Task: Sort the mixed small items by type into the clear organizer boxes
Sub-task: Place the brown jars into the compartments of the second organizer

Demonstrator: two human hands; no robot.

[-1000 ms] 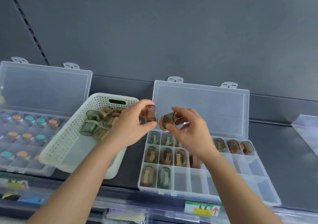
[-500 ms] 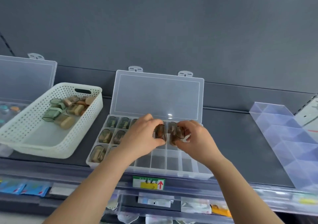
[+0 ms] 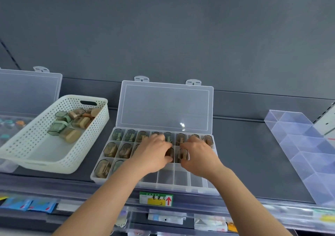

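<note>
I see the white basket (image 3: 59, 170) holding green and tan cases (image 3: 72, 125) left of the open organizer box (image 3: 165, 178). In the box's middle row, my left hand (image 3: 154, 154) pinches a brown case (image 3: 170, 154); just right, my right hand (image 3: 198, 157) pinches a second brown case (image 3: 183, 155).

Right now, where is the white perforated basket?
The white basket sits at the left of the head view, between the far-left organizer box and the middle organizer box.

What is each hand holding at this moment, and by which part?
The left hand pinches a brown case, the right hand a second brown case, each seemingly by its ends; fingers hide part of the grip.
</note>
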